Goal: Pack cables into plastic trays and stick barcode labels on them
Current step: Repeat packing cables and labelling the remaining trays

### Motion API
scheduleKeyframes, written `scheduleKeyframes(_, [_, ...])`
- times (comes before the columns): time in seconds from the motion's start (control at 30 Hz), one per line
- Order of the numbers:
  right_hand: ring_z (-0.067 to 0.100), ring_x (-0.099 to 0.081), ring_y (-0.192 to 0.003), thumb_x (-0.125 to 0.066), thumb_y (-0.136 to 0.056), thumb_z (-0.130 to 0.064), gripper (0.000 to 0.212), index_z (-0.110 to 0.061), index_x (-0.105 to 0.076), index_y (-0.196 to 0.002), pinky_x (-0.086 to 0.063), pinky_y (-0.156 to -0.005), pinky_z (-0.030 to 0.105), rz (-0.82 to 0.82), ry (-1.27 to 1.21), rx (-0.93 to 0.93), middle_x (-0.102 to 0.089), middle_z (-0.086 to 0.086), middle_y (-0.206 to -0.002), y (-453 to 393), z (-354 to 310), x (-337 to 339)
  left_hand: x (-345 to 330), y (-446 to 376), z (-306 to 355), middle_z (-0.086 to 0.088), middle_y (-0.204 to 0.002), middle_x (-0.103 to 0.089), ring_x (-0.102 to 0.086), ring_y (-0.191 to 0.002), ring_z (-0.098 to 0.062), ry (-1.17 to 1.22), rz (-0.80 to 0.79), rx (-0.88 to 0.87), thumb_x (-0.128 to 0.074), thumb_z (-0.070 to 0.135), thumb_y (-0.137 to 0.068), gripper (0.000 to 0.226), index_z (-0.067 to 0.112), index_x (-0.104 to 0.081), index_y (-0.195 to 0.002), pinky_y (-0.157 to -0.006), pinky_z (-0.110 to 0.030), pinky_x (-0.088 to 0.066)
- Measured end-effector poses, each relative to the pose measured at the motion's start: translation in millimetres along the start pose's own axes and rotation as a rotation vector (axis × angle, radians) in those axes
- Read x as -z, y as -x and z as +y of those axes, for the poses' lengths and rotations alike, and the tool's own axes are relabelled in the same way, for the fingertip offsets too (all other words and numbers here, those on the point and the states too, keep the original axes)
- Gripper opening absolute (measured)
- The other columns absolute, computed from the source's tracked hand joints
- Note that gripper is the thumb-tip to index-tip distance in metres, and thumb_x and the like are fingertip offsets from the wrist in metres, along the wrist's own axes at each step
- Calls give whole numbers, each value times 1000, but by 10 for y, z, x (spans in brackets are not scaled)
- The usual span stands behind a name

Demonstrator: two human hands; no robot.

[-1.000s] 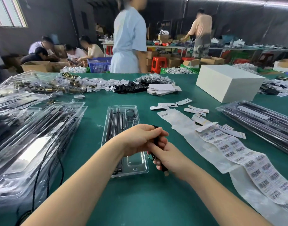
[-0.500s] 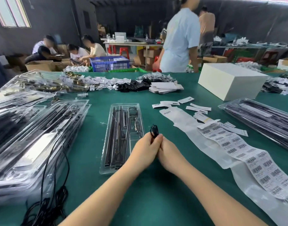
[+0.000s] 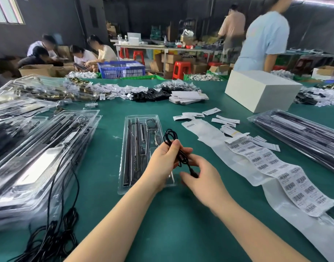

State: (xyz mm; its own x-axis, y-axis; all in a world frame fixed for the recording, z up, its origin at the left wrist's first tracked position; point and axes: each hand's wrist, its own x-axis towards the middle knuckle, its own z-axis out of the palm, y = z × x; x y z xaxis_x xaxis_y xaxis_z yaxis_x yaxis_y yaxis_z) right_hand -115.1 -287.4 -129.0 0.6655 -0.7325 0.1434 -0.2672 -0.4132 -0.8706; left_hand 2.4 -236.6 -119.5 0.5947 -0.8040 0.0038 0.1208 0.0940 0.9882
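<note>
A folded black cable [image 3: 171,141] is gripped in the left hand [image 3: 165,163], its plug end pinched by the right hand [image 3: 202,178]. The open plastic tray [image 3: 141,148] lies directly beneath the left hand on the desk [image 3: 181,224], long axis running away from the person, so the left hand is judged nearer.

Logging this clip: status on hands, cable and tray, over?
Left hand grips coiled black cable; right hand pinches its plug end. Open tray under the hands, cable not in. Nothing in the way.

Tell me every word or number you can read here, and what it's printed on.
None reads clearly.
Barcode labels on the white strip: bars and print too small.
Single label on the backing paper: blurred.
Small white tags on the table: no legible print.
White box: blank.
</note>
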Motion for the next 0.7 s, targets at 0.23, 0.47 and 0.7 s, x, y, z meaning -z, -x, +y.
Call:
scheduleKeyframes(0.23, [13,-64,-57,-78,-75,-3,22,-15,-63,-86,-56,-59,22,179,-515,-100,-68,-6,-64,-49,1,322,59,8,-17,8,-68,-70,-68,-69,-11,-193,-41,-24,-47,24,-101,20,18,-53,-83,-63,-24,-51])
scheduleKeyframes(0.47, [15,-71,-65,-66,-90,-13,13,-24,-73,-92,-56,-61,22,85,-411,-48,-75,-1,-77,-238,-109,252,38,11,-82,1,-72,-71,-70,-65,-14,-373,-76,-172,-55,20,-96,16,26,-64,-84,-68,-33,-57])
scheduleKeyframes(0.7, [11,-67,-58,-70,-87,-15,8,-23,-73,-87,-54,-57,21,136,-463,-94,-72,-2,-69,-333,-119,176,117,-33,-41,0,-76,-72,-72,-69,-18,-406,-112,-142,-57,24,-96,18,17,-68,-84,-75,-38,-58])
